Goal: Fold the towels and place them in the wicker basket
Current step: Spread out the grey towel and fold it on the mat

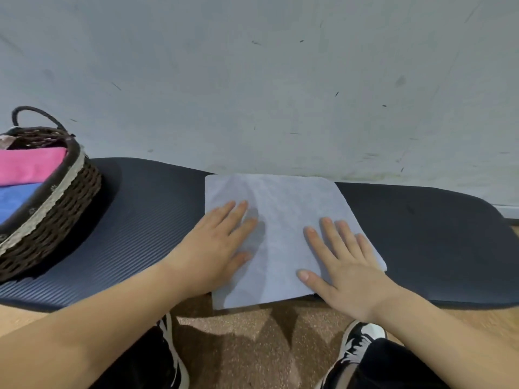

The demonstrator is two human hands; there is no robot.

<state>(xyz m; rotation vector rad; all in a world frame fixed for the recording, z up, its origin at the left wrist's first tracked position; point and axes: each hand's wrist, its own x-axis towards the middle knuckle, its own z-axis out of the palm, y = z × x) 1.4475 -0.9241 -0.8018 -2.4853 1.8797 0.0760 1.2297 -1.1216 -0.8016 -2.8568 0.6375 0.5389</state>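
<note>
- Pale towel (280, 209) spread on dark ribbed mat (134, 228), backed by scuffed grey wall (252, 80)
- Left hand (216, 248) and right hand (342, 265) pressed flat on towel, fingers straight, apart
- Wicker basket (56, 197) noted at 9 o'clock
- Speckled brown floor (252, 346) at 6 o'clock

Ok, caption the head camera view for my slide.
Left hand and right hand flatten a pale towel on a dark mat; wicker basket holds a pink towel and a blue towel.
</note>
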